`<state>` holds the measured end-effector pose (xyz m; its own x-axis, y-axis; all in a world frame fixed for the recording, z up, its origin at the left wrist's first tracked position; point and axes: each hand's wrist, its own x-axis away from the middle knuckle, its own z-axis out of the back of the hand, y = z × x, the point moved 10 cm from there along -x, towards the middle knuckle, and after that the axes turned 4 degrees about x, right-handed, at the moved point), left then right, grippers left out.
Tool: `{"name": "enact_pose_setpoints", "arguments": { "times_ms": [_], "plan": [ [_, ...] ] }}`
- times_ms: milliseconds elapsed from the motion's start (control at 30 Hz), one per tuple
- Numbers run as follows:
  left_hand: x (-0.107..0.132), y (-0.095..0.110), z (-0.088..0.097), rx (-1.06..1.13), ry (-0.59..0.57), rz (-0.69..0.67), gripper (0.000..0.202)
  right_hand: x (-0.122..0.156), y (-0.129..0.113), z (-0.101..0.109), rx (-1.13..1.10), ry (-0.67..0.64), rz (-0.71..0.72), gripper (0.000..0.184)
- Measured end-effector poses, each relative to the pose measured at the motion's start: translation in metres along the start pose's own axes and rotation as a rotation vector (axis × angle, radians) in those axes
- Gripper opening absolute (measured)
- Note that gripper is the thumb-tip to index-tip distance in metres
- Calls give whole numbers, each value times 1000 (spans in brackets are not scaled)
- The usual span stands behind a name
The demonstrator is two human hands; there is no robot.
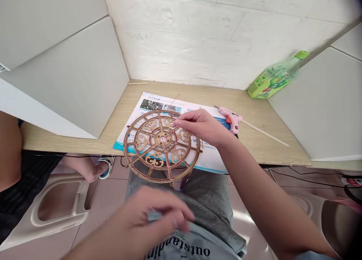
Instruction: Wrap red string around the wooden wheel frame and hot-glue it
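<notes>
Hands: right hand (pixel 202 127) pinched above wooden wheel (pixel 161 146), anything held hidden; left hand (pixel 152 218) blurred over shirt (pixel 183 245), grip unclear.

Right hand (pixel 202 127) with fingertips on a laser-cut wooden wheel (pixel 162 146), wheel lying on a printed flyer (pixel 209 158), left hand (pixel 149 222) blurred above the lap, pink glue gun (pixel 230 118) beside the flyer
</notes>
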<state>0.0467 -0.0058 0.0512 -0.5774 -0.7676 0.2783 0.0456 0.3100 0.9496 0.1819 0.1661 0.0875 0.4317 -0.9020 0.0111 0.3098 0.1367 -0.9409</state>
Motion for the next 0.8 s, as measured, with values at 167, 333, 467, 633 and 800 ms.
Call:
{"name": "enact_pose_setpoints", "arguments": {
  "times_ms": [167,333,467,633,800],
  "plan": [
    [-58,122,49,-828,273,-523,79,5,-11,-16,31,-130,45,35],
    [-125,101,45,-1111,68,-339,50,13,-6,-6,16,-69,62,34],
    [-123,92,59,-1073,8,-195,35,24,13,9,8,21,-2,38],
    [-116,85,85,-953,16,-106,44,32,27,10,-14,36,5,37],
    [-114,69,111,-933,68,-38,54,46,31,8,88,121,44,30]
  ]
}}
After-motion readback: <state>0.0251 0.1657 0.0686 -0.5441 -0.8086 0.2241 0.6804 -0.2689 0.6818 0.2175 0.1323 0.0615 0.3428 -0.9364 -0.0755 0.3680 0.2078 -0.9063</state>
